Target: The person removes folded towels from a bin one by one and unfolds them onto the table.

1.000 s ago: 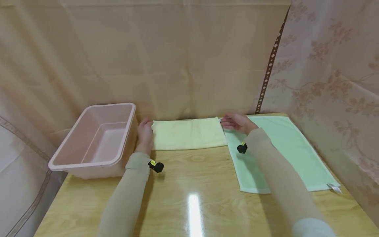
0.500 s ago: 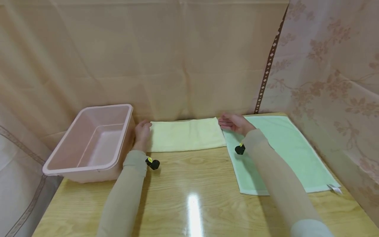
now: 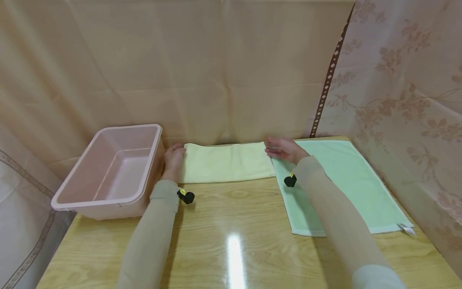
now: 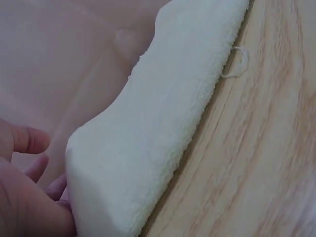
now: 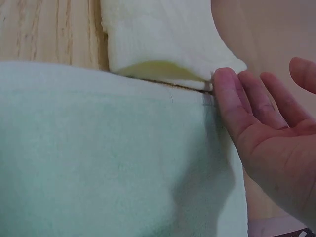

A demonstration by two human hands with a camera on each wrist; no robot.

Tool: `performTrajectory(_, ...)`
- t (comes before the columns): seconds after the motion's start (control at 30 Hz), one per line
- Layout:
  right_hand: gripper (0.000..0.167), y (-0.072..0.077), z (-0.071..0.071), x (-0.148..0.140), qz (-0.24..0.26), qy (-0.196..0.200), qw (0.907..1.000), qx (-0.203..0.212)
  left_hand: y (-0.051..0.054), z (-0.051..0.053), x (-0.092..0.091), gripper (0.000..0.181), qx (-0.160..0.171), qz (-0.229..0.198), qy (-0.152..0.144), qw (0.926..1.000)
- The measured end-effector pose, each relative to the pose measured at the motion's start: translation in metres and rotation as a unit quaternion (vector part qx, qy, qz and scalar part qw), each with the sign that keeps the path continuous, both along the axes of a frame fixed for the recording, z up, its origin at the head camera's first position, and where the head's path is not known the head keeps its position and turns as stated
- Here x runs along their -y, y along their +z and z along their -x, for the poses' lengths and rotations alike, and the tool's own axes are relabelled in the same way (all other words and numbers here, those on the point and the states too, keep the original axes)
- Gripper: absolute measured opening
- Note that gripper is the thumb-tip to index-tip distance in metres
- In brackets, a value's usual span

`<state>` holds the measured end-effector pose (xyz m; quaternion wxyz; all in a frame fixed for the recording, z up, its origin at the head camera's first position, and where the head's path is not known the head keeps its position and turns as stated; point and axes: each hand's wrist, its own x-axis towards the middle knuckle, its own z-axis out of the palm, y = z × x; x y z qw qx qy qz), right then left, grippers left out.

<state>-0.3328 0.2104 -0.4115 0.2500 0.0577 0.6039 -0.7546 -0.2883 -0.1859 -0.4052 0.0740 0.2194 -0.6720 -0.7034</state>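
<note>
A folded pale yellow towel (image 3: 227, 163) lies lengthwise at the back of the wooden table. My left hand (image 3: 173, 160) is at its left end, between the towel and the pink basin. In the left wrist view, the fingers (image 4: 56, 186) touch the towel's end, the thumb standing apart from it. At the opposite end, my right hand (image 3: 286, 150) reaches over the green towel (image 3: 353, 188). Its fairly straight fingers (image 5: 232, 101) touch the yellow towel's back right corner, as the right wrist view shows. Folded layers gape a little at that end.
The pink plastic basin (image 3: 149, 176) stands at the left, close beside my left hand. The green towel lies flat at the right, a white tag (image 3: 406, 229) at its front corner. A beige curtain (image 3: 216, 72) hangs behind the table (image 3: 216, 224).
The basin and my left hand have shifted slightly left. My right hand has also moved a little left along the yellow towel's corner. The towel's back left corner now bulges up slightly.
</note>
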Motion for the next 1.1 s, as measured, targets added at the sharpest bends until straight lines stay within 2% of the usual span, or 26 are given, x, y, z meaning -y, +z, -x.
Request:
performTrajectory(0.23, 0.053, 0.000, -0.001, 0.006, -0.046, 0.013, 0.9987, -0.019, -0.003, 0.002, 0.002, 0.050, 0.028, -0.036, -0.013, 0.9988)
performTrajectory(0.37, 0.053, -0.001, 0.000, 0.007, -0.049, 0.010, 0.9987, -0.010, -0.004, 0.002, 0.002, 0.052, 0.031, -0.025, -0.017, 0.9991)
performTrajectory(0.47, 0.053, -0.001, 0.000, 0.006, -0.058, 0.020, 0.9981, -0.011, -0.003, 0.003, 0.001, 0.049, 0.025, 0.000, -0.027, 0.9993)
performTrajectory(0.67, 0.052, -0.004, 0.002, 0.008, -0.078, 0.022, 0.9965, -0.023, 0.000, 0.004, 0.000, 0.049, 0.016, 0.006, -0.047, 0.9988)
performTrajectory(0.9, 0.046, -0.006, 0.003, 0.014, -0.161, 0.018, 0.9831, -0.086, 0.005, 0.006, 0.000, 0.039, 0.023, 0.008, -0.049, 0.9985)
performTrajectory(1.1, 0.045, -0.005, 0.005, 0.018, -0.183, 0.019, 0.9775, -0.103, 0.010, 0.004, -0.001, 0.041, 0.009, 0.014, -0.049, 0.9987)
